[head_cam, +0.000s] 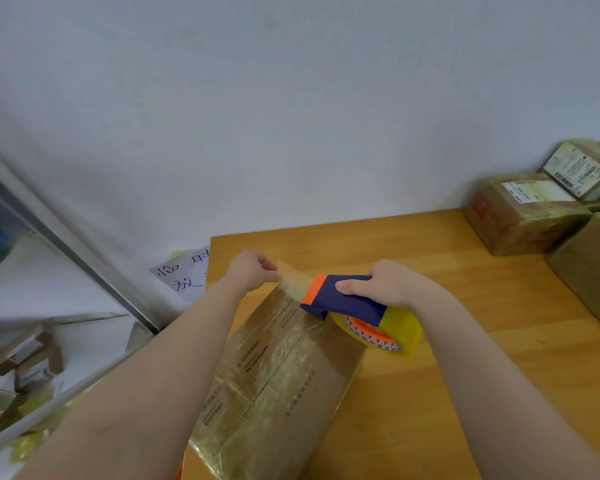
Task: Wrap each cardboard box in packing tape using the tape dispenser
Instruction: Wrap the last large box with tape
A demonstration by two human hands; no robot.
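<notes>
A long cardboard box (pixel 274 382) lies on the wooden table (pixel 465 341), its top partly covered in glossy yellowish tape. My right hand (pixel 388 284) grips the dark blue and orange tape dispenser (pixel 343 299), which carries a yellow tape roll (pixel 392 336) and sits over the box's far right corner. A short strip of tape (pixel 293 275) runs from the dispenser toward my left hand (pixel 253 271), which pinches its free end just above the box's far edge.
Taped cardboard boxes (pixel 520 216) with shipping labels are stacked at the table's back right corner. A paper note (pixel 184 275) with handwriting hangs left of the table. Small boxes (pixel 25 362) lie on a lower white surface at the left. A white wall stands behind.
</notes>
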